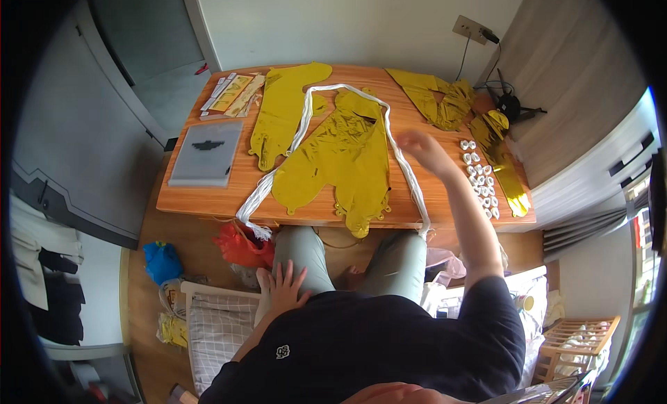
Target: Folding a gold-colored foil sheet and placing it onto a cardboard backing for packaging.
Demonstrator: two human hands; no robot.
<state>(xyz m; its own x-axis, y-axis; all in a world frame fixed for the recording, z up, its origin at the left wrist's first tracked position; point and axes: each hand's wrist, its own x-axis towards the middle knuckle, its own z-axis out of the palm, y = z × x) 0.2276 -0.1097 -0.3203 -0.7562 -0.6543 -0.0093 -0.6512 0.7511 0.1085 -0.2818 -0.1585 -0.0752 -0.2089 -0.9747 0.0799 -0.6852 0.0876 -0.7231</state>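
My left hand point(285, 290) lies flat on my left thigh, fingers spread, holding nothing. My right hand point(421, 148) is over the right half of the table, just beside a long bundle of white string point(405, 169). Its fingers look bent and slightly blurred; whether they grip anything cannot be made out. The string arches across a flat, wrinkled gold foil balloon point(340, 154), both ends reaching the front edge. Another flat gold foil balloon point(281, 109) lies to the left, partly under the string.
Gold foil pieces point(438, 102) lie at the back right, near a black device point(508, 105). Several small white coils point(481, 184) sit in rows on the right. At left are clear plastic bags point(184, 154) and printed packages point(233, 95). A red bag point(243, 248) hangs below the front edge.
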